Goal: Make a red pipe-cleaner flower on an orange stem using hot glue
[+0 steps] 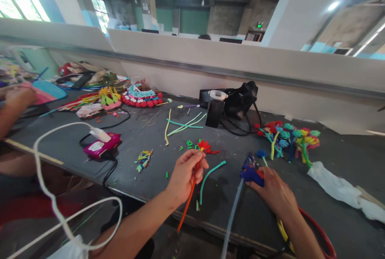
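Note:
My left hand point(187, 174) is closed in a pinch around an orange pipe cleaner stem point(187, 206). A red flower head point(204, 145) shows just above my fingertips. To the right, my right hand point(276, 188) is wrapped round a blue hot glue gun point(252, 174), and a long translucent glue stick point(234, 215) trails from it toward the table's front edge. A bent turquoise pipe cleaner point(209, 178) lies on the table between my hands. Small green cut pieces point(189, 144) are scattered beyond my left hand.
Coloured bits point(144, 160) lie in a pile at left, near a magenta power strip point(102, 146). Behind are loose pipe cleaners point(186, 124), a phone point(214, 113) and a black bag point(242, 100). Finished flowers point(288, 138) lie at right. Another person's hand point(22, 96) works at far left.

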{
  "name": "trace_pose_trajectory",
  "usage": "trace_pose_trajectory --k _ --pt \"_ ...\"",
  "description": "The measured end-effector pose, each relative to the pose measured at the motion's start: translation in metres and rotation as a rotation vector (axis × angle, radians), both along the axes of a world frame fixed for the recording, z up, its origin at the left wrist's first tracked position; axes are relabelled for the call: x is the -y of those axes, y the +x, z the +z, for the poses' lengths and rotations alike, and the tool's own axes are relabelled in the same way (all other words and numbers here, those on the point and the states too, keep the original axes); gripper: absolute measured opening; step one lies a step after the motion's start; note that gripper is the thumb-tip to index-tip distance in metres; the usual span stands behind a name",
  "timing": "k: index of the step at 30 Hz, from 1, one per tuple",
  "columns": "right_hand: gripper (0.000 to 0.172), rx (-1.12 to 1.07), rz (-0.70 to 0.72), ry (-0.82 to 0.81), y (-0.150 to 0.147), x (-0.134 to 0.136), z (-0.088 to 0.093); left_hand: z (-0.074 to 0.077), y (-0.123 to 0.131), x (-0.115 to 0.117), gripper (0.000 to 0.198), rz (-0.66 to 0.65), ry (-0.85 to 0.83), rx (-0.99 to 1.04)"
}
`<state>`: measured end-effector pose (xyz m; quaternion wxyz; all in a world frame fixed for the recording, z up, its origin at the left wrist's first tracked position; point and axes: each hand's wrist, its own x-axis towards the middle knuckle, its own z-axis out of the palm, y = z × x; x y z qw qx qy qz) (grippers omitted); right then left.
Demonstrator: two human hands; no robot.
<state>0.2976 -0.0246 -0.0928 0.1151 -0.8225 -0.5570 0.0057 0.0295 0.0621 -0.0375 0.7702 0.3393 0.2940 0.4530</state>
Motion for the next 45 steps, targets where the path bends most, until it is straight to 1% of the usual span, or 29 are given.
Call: trace_pose_trajectory --k 4,6,8,11,12,15,18,20,23,26,28,30,34,37,38,40,42,43,45 --pt "0.036 -0.006 0.054 -0.011 0.005 0.003 -0.002 -0.001 0.0 -0.002 0.018 0.009 0.001 -0.01" --pt "0.033 0.025 0.092 0.008 0.002 0.003 0.002 -0.001 0.0 -0.003 0.018 0.012 -0.003 -0.01" --pt "0.03 0.046 0.133 0.061 -0.005 -0.002 0.011 0.001 0.0 -0.003 0.018 0.01 -0.008 -0.007" --pt "0.027 -0.003 0.249 0.12 -0.023 -0.024 0.03 0.002 0.001 -0.002 0.019 0.007 0.0 0.005" --pt "0.027 -0.033 0.307 0.088 -0.029 -0.034 0.035 0.003 0.001 -0.002 0.019 0.012 0.008 0.009" --pt "0.025 -0.039 0.355 0.06 -0.044 -0.068 0.044 0.003 0.0 -0.001 0.018 0.033 0.028 0.017" --pt "0.026 -0.019 0.346 0.038 -0.056 -0.096 0.038 0.002 -0.001 -0.003 0.017 0.035 0.029 0.024" --pt "0.025 -0.007 0.35 0.031 -0.062 -0.107 0.031 0.002 -0.002 -0.004 0.017 0.034 0.026 0.021" --pt "0.021 -0.008 0.368 0.036 -0.07 -0.118 0.023 0.002 -0.001 -0.005 0.016 0.041 0.021 0.011" --pt "0.015 -0.044 0.36 0.058 -0.074 -0.122 0.02 0.004 0.0 -0.005 0.016 0.043 0.021 0.009" --pt "0.014 -0.087 0.32 0.093 -0.074 -0.119 0.02 0.004 0.0 -0.004 0.017 0.04 0.019 0.003" --pt "0.014 -0.151 0.265 0.146 -0.071 -0.109 0.022 0.004 0.001 -0.004 0.017 0.037 0.016 -0.002" --pt "0.016 -0.368 0.196 0.243 -0.068 -0.068 0.027 0.004 0.002 -0.003 0.017 0.016 0.012 -0.013" --pt "0.02 -0.552 0.158 0.293 -0.075 -0.038 0.034 0.002 0.003 0.001 0.017 -0.03 0.001 -0.03" --pt "0.02 -0.659 0.133 0.311 -0.079 -0.031 0.037 0.001 0.004 0.003 0.017 -0.05 -0.002 -0.039" --pt "0.019 -1.041 0.084 0.354 -0.088 -0.022 0.044 -0.001 0.006 0.007 0.016 -0.083 -0.005 -0.059" --pt "0.021 -1.349 0.069 0.368 -0.096 -0.019 0.05 -0.003 0.009 0.01 0.017 -0.096 -0.012 -0.078" --pt "0.023 -1.444 0.064 0.361 -0.1 -0.019 0.051 -0.004 0.011 0.012 0.018 -0.1 -0.015 -0.085" --pt "0.025 -1.556 0.051 0.321 -0.107 -0.02 0.052 -0.006 0.014 0.014 0.019 -0.105 -0.017 -0.092"
